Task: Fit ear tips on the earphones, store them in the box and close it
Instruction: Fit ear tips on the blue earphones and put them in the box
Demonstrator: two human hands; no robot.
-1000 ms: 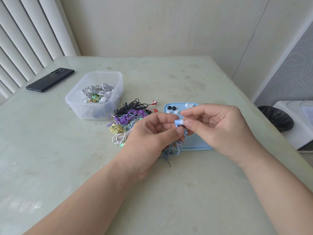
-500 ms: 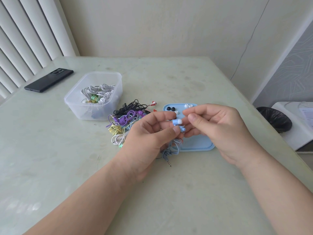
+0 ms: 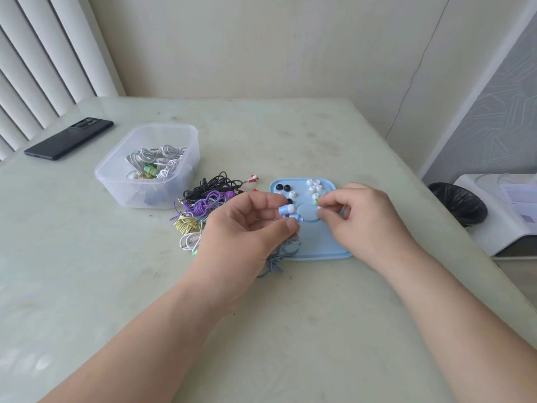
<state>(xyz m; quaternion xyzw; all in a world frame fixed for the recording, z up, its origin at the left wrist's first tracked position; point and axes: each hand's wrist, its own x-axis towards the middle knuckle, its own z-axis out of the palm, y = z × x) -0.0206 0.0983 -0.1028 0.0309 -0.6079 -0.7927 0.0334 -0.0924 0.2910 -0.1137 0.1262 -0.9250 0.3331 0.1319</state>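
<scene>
Now the right hand (image 3: 363, 216) has moved right from the earbuds (image 3: 290, 213) and pinches a white tip (image 3: 320, 208) over the lid (image 3: 319, 242); the left hand (image 3: 247, 228) grips both earbuds, one tipped, so the second comes next.

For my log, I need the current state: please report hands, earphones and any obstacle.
Left hand grips blue earphones, one bud tipped white, other bare. Right hand pinches small white ear tip over blue lid. Box open; nothing blocking.
</scene>
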